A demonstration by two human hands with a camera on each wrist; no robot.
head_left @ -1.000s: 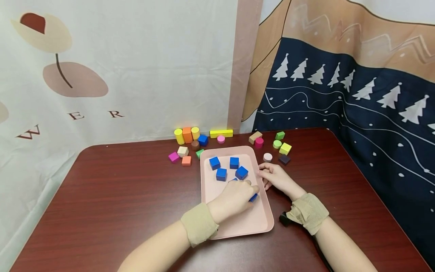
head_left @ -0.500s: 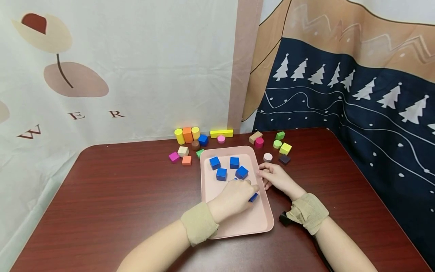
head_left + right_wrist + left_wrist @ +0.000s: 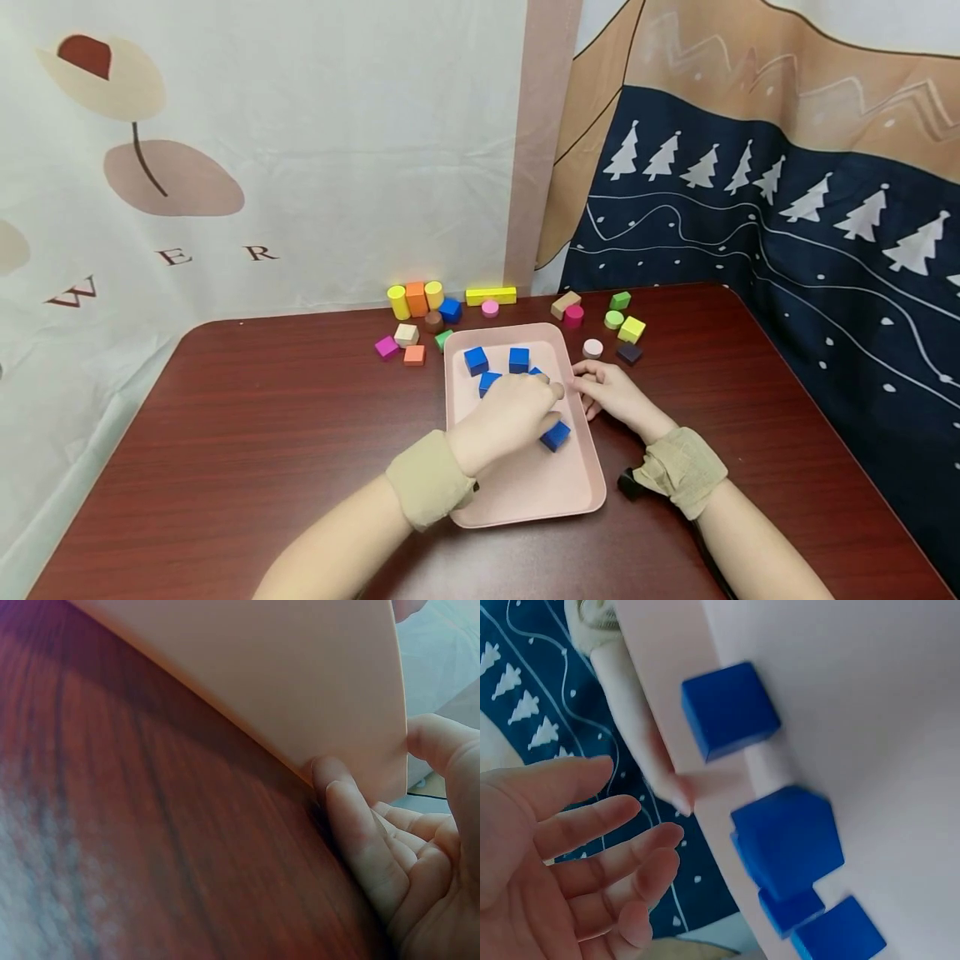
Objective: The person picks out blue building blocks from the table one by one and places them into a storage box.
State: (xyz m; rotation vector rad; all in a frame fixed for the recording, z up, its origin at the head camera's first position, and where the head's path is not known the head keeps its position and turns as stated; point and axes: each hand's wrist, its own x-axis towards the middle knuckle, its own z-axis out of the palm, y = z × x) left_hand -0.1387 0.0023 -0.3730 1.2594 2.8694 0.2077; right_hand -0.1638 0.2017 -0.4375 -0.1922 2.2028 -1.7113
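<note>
A pink tray (image 3: 517, 500) holds several blue cubes, among them one at the back left (image 3: 476, 361), one at the back right (image 3: 519, 360) and a nearer one (image 3: 555, 436) by the thumb. My left hand (image 3: 510, 417) hovers over the tray and partly hides some cubes. In the left wrist view the left hand (image 3: 585, 862) has relaxed, spread fingers and nothing between them; a blue cube (image 3: 730, 711) lies apart from it. My right hand (image 3: 611, 392) grips the tray's right side, thumb at the rim and fingers (image 3: 360, 840) against the outer wall.
Behind the tray's left corner stand coloured blocks, including an orange block (image 3: 416, 298) and a magenta block (image 3: 387, 347). A yellow bar (image 3: 491, 296) lies at the back edge. More blocks, such as a yellow-green cube (image 3: 632, 330) and a black block (image 3: 629, 353), lie behind the right hand.
My left hand has shifted slightly back and left within the tray, uncovering more of the nearest blue cube and covering parts of the middle ones. The right hand stays at the tray's side.
</note>
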